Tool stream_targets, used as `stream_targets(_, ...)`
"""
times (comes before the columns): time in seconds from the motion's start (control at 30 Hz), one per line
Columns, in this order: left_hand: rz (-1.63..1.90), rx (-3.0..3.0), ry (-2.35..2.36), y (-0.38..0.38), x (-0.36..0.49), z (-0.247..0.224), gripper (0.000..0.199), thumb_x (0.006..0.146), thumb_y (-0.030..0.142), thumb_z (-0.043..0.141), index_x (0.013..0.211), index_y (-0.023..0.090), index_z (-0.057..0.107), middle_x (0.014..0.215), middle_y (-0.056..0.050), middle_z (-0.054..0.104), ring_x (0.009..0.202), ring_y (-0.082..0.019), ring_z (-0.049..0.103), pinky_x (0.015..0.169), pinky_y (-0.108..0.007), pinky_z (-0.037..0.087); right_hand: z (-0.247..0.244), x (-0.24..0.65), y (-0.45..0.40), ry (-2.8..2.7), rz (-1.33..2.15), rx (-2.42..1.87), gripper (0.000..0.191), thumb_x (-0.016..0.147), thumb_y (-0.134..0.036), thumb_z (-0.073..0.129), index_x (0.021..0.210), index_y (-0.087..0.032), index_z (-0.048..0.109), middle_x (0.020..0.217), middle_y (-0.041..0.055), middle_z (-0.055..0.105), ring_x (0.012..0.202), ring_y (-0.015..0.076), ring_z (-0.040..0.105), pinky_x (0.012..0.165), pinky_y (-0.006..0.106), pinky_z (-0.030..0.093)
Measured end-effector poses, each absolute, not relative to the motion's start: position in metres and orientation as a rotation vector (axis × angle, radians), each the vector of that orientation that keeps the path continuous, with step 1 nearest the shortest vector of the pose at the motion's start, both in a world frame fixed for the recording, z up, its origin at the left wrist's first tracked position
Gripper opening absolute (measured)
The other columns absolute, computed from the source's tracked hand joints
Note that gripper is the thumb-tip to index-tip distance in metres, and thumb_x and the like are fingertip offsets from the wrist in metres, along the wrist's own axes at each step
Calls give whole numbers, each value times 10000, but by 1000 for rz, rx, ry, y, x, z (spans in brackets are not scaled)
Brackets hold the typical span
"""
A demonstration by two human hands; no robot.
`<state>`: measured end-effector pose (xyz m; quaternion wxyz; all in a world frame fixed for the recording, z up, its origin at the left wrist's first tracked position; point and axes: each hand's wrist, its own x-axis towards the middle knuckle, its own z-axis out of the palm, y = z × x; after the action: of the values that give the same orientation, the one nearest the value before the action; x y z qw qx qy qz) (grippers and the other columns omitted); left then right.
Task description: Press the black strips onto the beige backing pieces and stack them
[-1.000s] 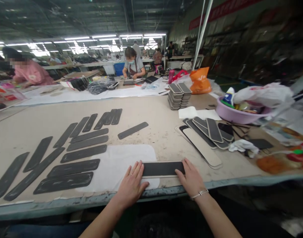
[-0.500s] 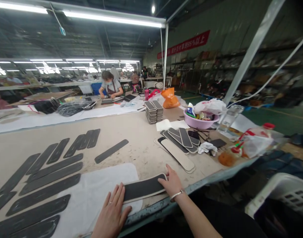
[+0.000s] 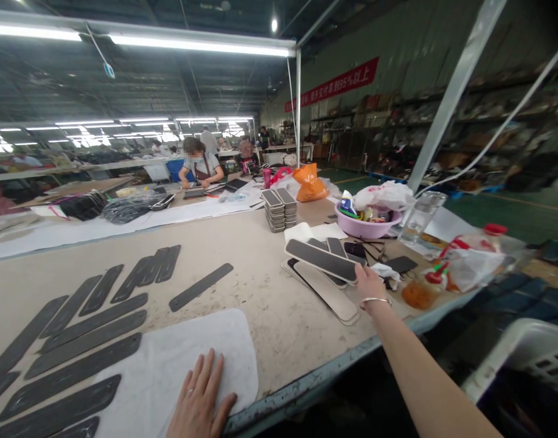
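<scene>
My right hand (image 3: 370, 285) grips one end of a long dark strip with a pale rim and rounded ends (image 3: 322, 258), over a loose pile of similar pieces. Beneath it in the pile, a cream-coloured strip (image 3: 327, 291) lies pale side up. My left hand (image 3: 201, 389) rests flat with fingers spread on a white sheet (image 3: 228, 340) at the table's front edge; it holds nothing. Left of it, several dark strips (image 3: 73, 359) lie in a slanting row, partly on the sheet. One dark strip (image 3: 201, 287) lies alone on the tabletop.
Neat stacks of rimmed pieces (image 3: 279, 210) stand farther back. Beside them are an orange bag (image 3: 310, 182) and a purple basin (image 3: 367, 227) of odds and ends. A glass jar (image 3: 422, 218) and a red-capped bottle (image 3: 493, 234) stand at right. A co-worker (image 3: 201, 164) sits across the table.
My right hand has carried the rimmed strip from the white sheet rightward and away, over the pile. My left hand has let go of the strip and stays on the sheet.
</scene>
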<state>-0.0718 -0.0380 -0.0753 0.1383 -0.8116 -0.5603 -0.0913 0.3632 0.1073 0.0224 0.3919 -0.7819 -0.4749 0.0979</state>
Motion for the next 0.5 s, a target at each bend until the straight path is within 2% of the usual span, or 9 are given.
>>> stream_targets(0.07,-257,-2354,-1616,-38,-72,-74,662,832,500,428,1399,198,268,1443,-85,285,1309,-295,289,991,-463,375,14,370,103,-1225,187,-2039,750,782,-501,365,1293,47,339,1224,295,455,1159,358,407,933,472,312)
stream_targets(0.13,-248,-2358,-1619,-39,-71,-72,644,831,505,427,1384,198,307,1439,-76,296,1312,-295,281,997,-466,368,-3,363,91,-1367,198,-2028,782,744,-483,447,1322,26,313,1276,263,421,1203,332,364,974,431,286)
stream_targets(0.27,-227,-2372,-1659,-40,-70,-68,619,834,504,424,1372,212,333,1443,-66,289,1319,-287,269,1022,-456,341,-36,337,70,-1768,123,-2160,742,741,-492,473,1323,-47,356,1252,213,455,1150,315,418,929,418,332)
stream_targets(0.37,-240,-2385,-1682,-41,-68,-65,611,841,487,424,1379,217,318,1443,-70,291,1318,-288,270,1027,-460,334,-45,330,68,-1843,-14,-2277,702,759,-504,461,1292,-52,396,1178,211,509,1090,319,459,893,428,348)
stream_targets(0.5,-237,-2424,-1754,-47,-64,-55,613,855,463,424,1397,221,269,1457,-80,254,1331,-298,230,1045,-484,300,-46,340,71,-1979,-107,-2198,676,785,-500,413,1275,-35,418,1083,208,569,1017,307,511,867,410,373)
